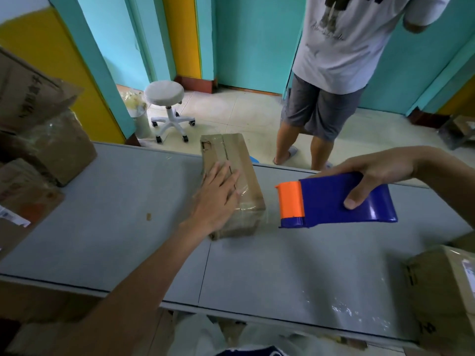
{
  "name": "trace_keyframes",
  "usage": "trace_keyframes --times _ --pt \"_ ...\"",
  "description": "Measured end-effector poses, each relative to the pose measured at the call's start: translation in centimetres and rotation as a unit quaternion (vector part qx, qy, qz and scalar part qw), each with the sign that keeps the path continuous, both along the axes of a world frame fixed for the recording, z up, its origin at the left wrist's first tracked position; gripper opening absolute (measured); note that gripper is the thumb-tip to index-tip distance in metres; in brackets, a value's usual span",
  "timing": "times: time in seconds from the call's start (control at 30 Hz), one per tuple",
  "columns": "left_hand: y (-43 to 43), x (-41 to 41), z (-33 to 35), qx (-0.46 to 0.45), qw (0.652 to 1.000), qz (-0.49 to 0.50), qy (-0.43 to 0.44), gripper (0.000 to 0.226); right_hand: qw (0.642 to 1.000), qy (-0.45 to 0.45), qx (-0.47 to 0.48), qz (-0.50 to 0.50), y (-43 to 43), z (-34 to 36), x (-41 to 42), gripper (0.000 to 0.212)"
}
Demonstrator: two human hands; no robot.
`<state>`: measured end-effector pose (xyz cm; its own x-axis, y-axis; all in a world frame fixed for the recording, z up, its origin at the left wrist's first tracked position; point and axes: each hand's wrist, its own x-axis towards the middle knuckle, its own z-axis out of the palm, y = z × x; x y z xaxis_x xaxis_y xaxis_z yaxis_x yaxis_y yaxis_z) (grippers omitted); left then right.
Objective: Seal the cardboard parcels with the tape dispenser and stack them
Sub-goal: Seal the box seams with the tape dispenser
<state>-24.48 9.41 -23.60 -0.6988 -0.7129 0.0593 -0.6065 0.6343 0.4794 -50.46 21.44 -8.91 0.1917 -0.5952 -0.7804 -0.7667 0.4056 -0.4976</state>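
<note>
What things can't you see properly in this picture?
Head view only:
1. Tape roll: hidden inside the tape dispenser casing, held by the right hand.
2. Parcel seam: the near part is covered by the left hand.
3. Standing person: cut off above the chest by the top edge.
4. Printing on the left boxes: too blurred to read.
5. Right box: cut off by the frame edge.

- Turquoise painted walls [257, 42] with bright yellow vertical panels [182, 34] and a dark red skirting board [195, 84].
- Pale tiled floor [231, 116], brightly lit.
- White round-seated swivel stool on castors [164, 95] near the corner.
- Grey flat surface [115, 201] in the foreground.
</note>
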Motion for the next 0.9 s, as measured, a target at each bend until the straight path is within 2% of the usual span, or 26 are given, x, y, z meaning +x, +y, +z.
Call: trace_keyframes --times 0.1,0.2,0.47,0.63,0.9 --pt "-0.6 -0.2 0.2 -0.002 1.000 -0.026 0.004 0.058 1.000 0.002 -0.004 -0.014 0.4 -0.4 0.1 0.061" --pt "-1.1 -0.1 0.1 0.003 1.000 -0.028 0.005 0.049 1.000 -0.009 0.000 -0.021 0.8 -0.9 0.0 0.058" --pt "-1.3 0.1 0.2 0.011 0.999 -0.033 -0.009 0.049 0.999 -0.028 -0.015 -0.033 1.1 -1.6 -0.7 0.062" --pt "-1.1 0.1 0.5 0.008 0.999 -0.036 -0.015 0.050 0.998 -0.052 -0.008 -0.034 1.4 -2.8 -1.4 0.073" --pt "-1.9 0.1 0.3 0.016 0.999 -0.050 -0.011 0.054 0.997 -0.057 -0.003 -0.049 1.2 -4.5 -1.8 0.062"
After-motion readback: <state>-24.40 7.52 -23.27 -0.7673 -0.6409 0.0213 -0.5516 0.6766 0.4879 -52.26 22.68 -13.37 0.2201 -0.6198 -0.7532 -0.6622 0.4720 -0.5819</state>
